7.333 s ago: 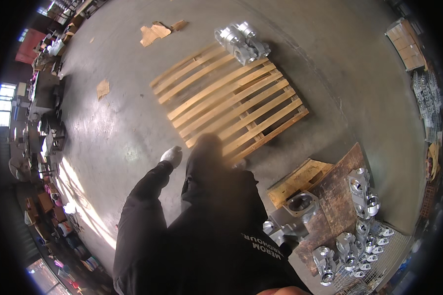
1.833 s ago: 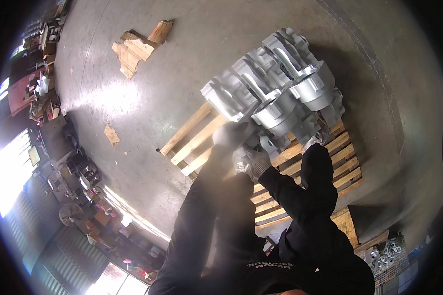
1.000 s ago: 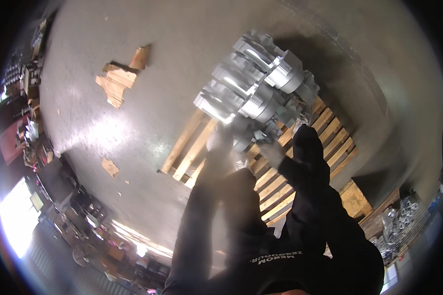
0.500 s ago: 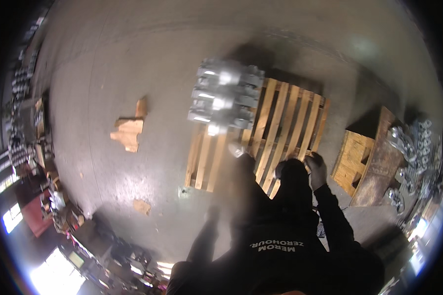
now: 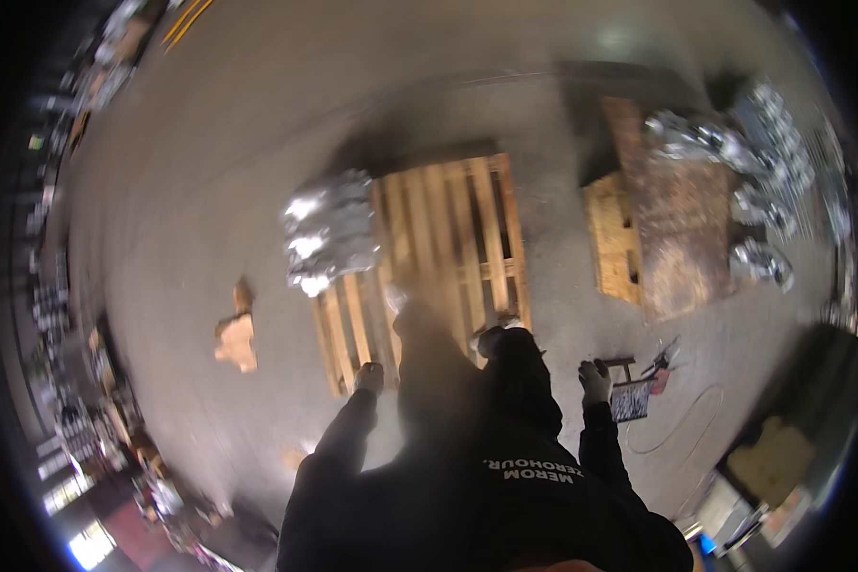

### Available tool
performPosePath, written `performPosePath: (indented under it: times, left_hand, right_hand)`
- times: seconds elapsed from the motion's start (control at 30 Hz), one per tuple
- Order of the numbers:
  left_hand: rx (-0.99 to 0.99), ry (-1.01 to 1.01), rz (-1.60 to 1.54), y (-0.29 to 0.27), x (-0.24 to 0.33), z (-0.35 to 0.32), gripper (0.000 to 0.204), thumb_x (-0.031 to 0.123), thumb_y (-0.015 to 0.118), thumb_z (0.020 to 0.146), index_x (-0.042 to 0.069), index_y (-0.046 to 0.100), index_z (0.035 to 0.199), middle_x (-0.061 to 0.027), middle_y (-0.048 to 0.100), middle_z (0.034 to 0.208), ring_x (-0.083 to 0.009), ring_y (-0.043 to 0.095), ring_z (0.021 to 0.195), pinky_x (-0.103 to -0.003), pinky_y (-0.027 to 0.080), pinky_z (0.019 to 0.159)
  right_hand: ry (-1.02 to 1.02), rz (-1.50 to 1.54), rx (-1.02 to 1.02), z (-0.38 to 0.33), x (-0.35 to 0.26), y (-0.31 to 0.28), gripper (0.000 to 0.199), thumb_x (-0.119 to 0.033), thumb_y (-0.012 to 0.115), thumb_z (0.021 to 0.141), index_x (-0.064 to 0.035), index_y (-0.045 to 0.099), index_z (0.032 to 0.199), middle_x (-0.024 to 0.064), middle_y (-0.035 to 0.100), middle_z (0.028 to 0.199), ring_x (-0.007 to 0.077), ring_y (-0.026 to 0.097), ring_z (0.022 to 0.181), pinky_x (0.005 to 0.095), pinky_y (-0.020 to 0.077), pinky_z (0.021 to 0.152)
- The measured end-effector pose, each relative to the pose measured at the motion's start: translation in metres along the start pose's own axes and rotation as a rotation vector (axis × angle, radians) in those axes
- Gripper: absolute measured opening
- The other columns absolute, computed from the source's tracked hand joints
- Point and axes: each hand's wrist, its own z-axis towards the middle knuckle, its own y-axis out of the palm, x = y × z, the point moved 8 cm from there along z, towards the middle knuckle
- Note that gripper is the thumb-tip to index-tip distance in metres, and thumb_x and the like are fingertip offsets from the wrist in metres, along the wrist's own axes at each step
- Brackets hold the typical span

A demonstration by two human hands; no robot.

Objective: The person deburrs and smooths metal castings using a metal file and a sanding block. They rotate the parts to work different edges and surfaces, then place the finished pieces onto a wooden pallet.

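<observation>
Silver metal castings, one cluster: far left corner of slatted wooden pallet. Left hand: just beside pallet's near edge; finger state cannot be told. Right hand: beside black-and-white patterned object; fingers likewise indeterminable. Farther right: brown-stained panel.
</observation>
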Motion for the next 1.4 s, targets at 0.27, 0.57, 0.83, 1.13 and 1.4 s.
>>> performPosePath:
  times: [0.27, 0.57, 0.83, 1.13, 1.4]
  left_hand:
    - [-0.439, 0.792, -0.043, 0.147, 0.342, 0.016, 0.012, 0.018, 0.060, 0.098, 0.009, 0.067, 0.102, -0.0073, 0.066, 0.096, -0.0237, 0.062, 0.089, -0.036, 0.051, 0.078]
    - [-0.483, 0.870, 0.394, 0.345, 0.481, -0.027, 0.018, 0.023, 0.058, 0.102, 0.019, 0.074, 0.109, -0.0099, 0.073, 0.110, -0.0289, 0.071, 0.105, -0.046, 0.059, 0.086]
    - [-0.310, 1.250, 1.156, 0.581, 0.533, -0.097, 0.019, 0.018, 0.064, 0.097, 0.012, 0.079, 0.107, -0.0127, 0.078, 0.110, -0.0306, 0.074, 0.106, -0.041, 0.058, 0.094]
    - [-0.406, 0.946, 0.128, 0.662, 0.602, -0.198, 0.028, 0.028, 0.060, 0.104, 0.001, 0.066, 0.105, -0.0101, 0.069, 0.089, -0.0203, 0.062, 0.078, -0.037, 0.053, 0.073]
    - [-0.098, 0.380, 0.182, 0.800, 0.622, -0.301, 0.055, 0.049, 0.051, 0.105, 0.003, 0.058, 0.134, -0.0249, 0.072, 0.119, -0.0442, 0.068, 0.112, -0.048, 0.054, 0.098]
  right_hand:
    - [-0.015, 0.372, 0.428, 0.006, 0.042, -0.247, 0.044, -0.018, 0.074, 0.095, -0.0024, 0.061, 0.133, 0.0090, 0.074, 0.102, 0.0194, 0.070, 0.085, 0.0325, 0.0550, 0.076]
    - [0.034, 0.412, 0.581, 0.048, 0.139, -0.346, 0.045, -0.020, 0.071, 0.096, 0.0003, 0.059, 0.135, 0.0113, 0.074, 0.102, 0.0225, 0.073, 0.087, 0.0360, 0.0594, 0.079]
    - [-0.059, -0.164, 0.567, 0.303, 0.016, -0.511, 0.021, -0.024, 0.066, 0.102, -0.0039, 0.070, 0.107, 0.0050, 0.072, 0.089, 0.0155, 0.069, 0.074, 0.0296, 0.0544, 0.066]
    - [-0.470, -0.025, 0.280, 0.461, -0.301, -0.576, 0.045, -0.031, 0.064, 0.108, 0.0049, 0.062, 0.133, 0.0159, 0.075, 0.115, 0.0232, 0.072, 0.102, 0.0363, 0.0559, 0.093]
    - [-0.656, -0.077, 0.448, 0.747, -0.397, -0.606, 0.082, -0.054, 0.060, 0.105, 0.0087, 0.042, 0.154, 0.0239, 0.050, 0.156, 0.0311, 0.047, 0.145, 0.0400, 0.0356, 0.121]
